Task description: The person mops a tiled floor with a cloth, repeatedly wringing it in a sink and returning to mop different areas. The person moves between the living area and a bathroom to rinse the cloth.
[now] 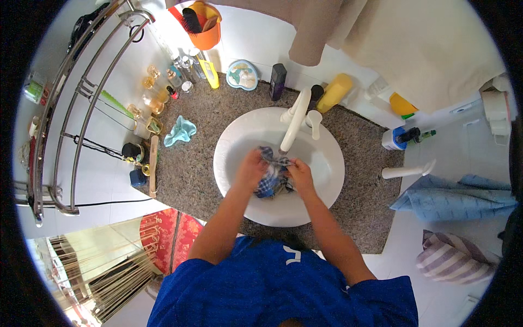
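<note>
Both of my hands are over a white oval sink basin, gripping a blue-and-white checked cloth. My left hand is closed on the cloth's left side, and my right hand pinches its upper right edge. Part of the fabric is bunched between the hands and hangs down into the bowl. Just above it ends the spout of a white faucet, whose lever handle stands to the right. Motion blurs the cloth and the left hand, and some fingers are hidden.
A speckled stone countertop surrounds the basin. On it lie a light-blue cloth and several bottles at the left. Behind the basin stand a dark bottle and a yellow bottle. A metal towel rack juts out at the left; blue towels hang right.
</note>
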